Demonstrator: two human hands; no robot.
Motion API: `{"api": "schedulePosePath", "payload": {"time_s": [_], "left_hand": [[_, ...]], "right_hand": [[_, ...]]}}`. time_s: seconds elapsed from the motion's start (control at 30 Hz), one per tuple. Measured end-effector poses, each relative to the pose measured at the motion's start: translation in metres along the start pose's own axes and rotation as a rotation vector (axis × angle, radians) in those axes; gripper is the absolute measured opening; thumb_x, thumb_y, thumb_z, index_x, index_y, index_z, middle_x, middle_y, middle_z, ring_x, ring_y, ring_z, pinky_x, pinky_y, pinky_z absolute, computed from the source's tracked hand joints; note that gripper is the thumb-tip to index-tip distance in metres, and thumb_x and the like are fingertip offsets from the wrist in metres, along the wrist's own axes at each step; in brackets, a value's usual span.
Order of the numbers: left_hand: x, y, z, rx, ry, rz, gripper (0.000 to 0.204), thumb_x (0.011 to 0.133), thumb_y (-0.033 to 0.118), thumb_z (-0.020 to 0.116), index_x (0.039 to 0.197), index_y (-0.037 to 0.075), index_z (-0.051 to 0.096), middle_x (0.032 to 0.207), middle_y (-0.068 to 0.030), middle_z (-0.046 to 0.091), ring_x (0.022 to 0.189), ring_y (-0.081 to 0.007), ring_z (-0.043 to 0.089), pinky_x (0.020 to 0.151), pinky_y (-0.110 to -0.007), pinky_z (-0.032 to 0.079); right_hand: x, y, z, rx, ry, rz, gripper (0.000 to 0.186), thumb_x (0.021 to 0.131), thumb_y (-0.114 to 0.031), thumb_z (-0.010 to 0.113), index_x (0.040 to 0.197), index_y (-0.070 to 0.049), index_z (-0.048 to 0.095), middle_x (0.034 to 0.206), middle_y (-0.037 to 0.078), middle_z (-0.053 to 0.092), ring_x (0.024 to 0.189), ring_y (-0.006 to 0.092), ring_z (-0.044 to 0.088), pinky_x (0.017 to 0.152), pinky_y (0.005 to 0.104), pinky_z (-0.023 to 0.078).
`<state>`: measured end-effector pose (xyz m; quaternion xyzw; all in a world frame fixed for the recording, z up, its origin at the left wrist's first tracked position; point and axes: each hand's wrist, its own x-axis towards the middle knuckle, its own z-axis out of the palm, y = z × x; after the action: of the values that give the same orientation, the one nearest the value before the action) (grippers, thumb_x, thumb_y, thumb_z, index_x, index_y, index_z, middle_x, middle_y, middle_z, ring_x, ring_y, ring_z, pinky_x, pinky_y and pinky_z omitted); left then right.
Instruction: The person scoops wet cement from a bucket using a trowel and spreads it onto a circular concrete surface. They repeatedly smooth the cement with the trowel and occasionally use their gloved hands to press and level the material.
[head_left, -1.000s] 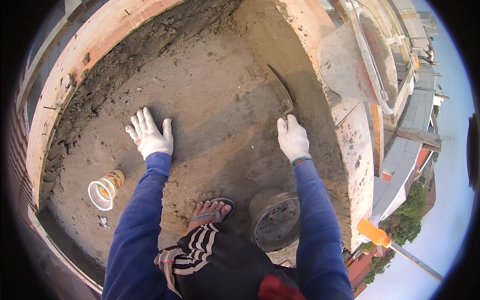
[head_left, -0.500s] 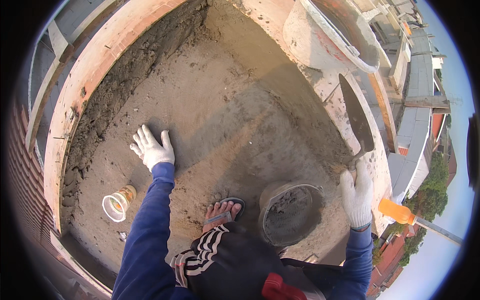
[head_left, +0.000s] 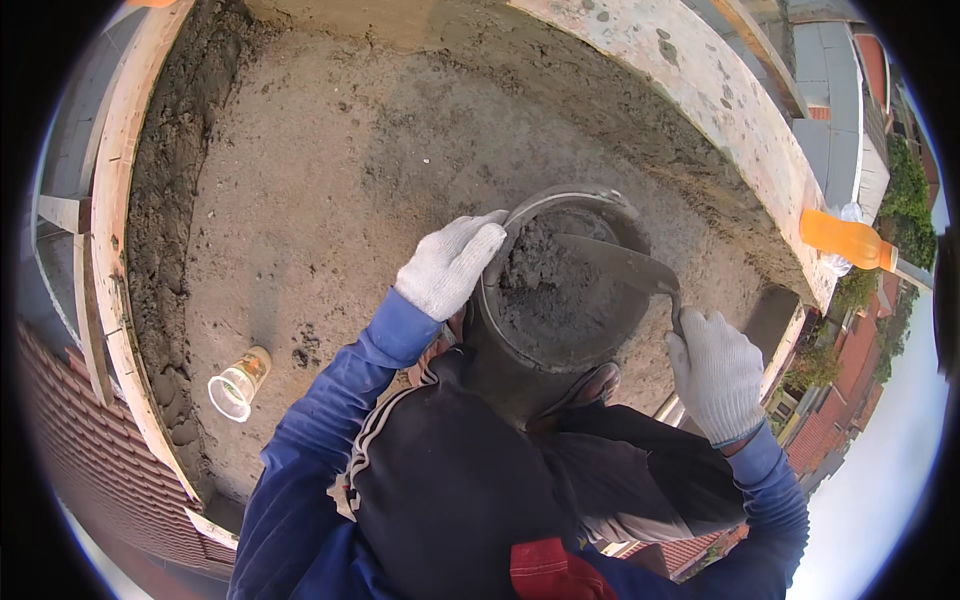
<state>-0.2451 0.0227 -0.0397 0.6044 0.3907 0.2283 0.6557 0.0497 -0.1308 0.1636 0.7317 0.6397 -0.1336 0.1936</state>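
Clock directions are centred on the bucket, with 12 at the top of the view. The left hand (head_left: 450,265), at 9 o'clock, has its grip closed over the bucket (head_left: 503,372) with the fingers on the rim at 10 o'clock, presumably to steady it against the tool. The right hand (head_left: 718,375), at 4 o'clock, has its grip closed around the trowel (head_left: 625,265); the handle is hidden in the glove. The trowel reaches over the rim at 3 o'clock, its blade inside the bucket. The blade's long axis runs from 4 to 10 o'clock, tip toward 10, against the cement mix (head_left: 535,268); whether the tip is buried cannot be told. The neck bends toward 6 o'clock, which probably keeps the knuckles clear of the rim. The bucket's outer wall shows at 7 o'clock, so its mouth appears tipped toward 1; its base is hidden. It sits close to the body, near a foot (head_left: 600,385) between 5 and 6 o'clock, likely for easy reach. A cup (head_left: 240,385) stands well apart, between 8 and 9 o'clock.
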Motion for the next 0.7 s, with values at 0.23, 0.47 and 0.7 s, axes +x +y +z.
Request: {"api": "schedulePosePath", "payload": {"time_s": [0.23, 0.47, 0.7], "left_hand": [[0.015, 0.024, 0.021, -0.123, -0.056, -0.183, 0.042, 0.113, 0.025, 0.07, 0.139, -0.007, 0.075, 0.115, -0.0159, 0.084, 0.109, -0.0157, 0.074, 0.098, -0.033, 0.059], [0.021, 0.036, 0.027, -0.04, -0.059, -0.133, 0.043, 0.113, 0.028, 0.07, 0.136, -0.007, 0.076, 0.117, -0.0181, 0.085, 0.11, -0.0193, 0.077, 0.1, -0.035, 0.059], [0.015, -0.007, -0.009, -0.154, 0.022, -0.233, 0.051, 0.113, 0.033, 0.071, 0.148, -0.005, 0.071, 0.126, -0.0149, 0.082, 0.11, -0.0195, 0.076, 0.099, -0.036, 0.059]], "right_hand": [[0.012, -0.011, 0.049, 0.136, -0.089, 0.025, 0.029, 0.111, -0.036, 0.069, 0.104, -0.008, 0.068, 0.085, 0.02, 0.076, 0.076, 0.0423, 0.079, 0.067, 0.051, 0.064], [-0.013, -0.017, 0.053, 0.94, -0.757, 0.36, 0.038, 0.108, -0.039, 0.074, 0.113, -0.002, 0.07, 0.073, 0.02, 0.07, 0.076, 0.0413, 0.077, 0.069, 0.0488, 0.06], [0.004, -0.007, 0.058, 0.592, -0.265, 0.178, 0.036, 0.101, -0.04, 0.083, 0.112, -0.006, 0.075, 0.071, 0.017, 0.068, 0.072, 0.0392, 0.075, 0.065, 0.0482, 0.056]]}}
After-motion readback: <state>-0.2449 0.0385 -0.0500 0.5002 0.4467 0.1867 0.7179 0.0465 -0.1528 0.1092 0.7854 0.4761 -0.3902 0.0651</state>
